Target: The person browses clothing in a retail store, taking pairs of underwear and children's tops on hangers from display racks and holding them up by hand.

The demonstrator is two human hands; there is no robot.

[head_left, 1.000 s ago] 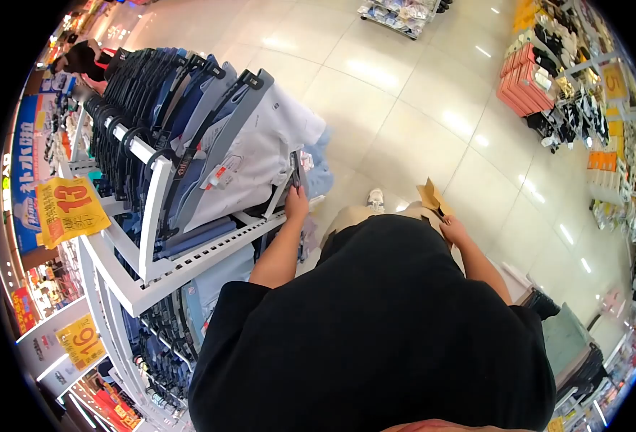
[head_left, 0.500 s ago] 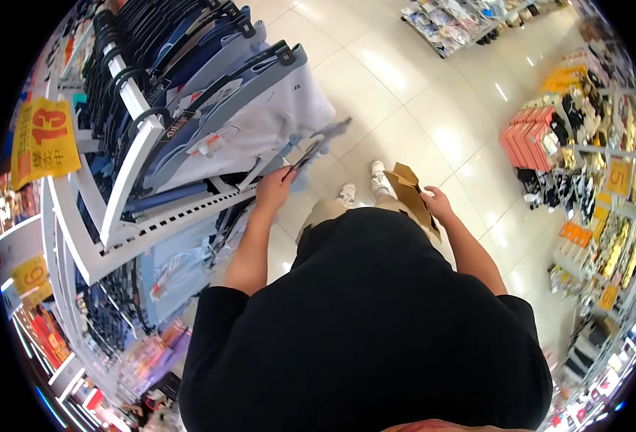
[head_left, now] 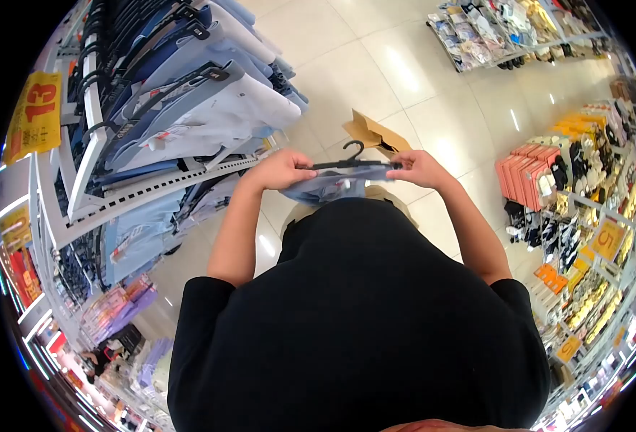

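Observation:
A black clothes hanger (head_left: 347, 165) with its hook upward is stretched between my two hands in front of my waist. My left hand (head_left: 283, 170) pinches its left end, beside the clothes rack. At the opposite end, the fingers of my right hand (head_left: 420, 170) are closed on the hanger. From it hangs a blue-grey garment (head_left: 325, 187), seen from above and slightly blurred; my body hides its lower part. Just beyond the hanger is an open brown cardboard box (head_left: 379, 135), partly covered by my right hand and the hanger.
At left, a white metal rack (head_left: 91, 93) carries several blue denim garments (head_left: 217, 101) on black hangers, with a yellow price sign (head_left: 36, 115). Shelves of slippers and pink boxes (head_left: 525, 175) line the right. Another display (head_left: 476, 36) stands across the tiled floor (head_left: 354, 72).
The hanger with the garment has moved from beside the rack to in front of my waist. My right hand has left the cardboard box and taken the hanger's right end.

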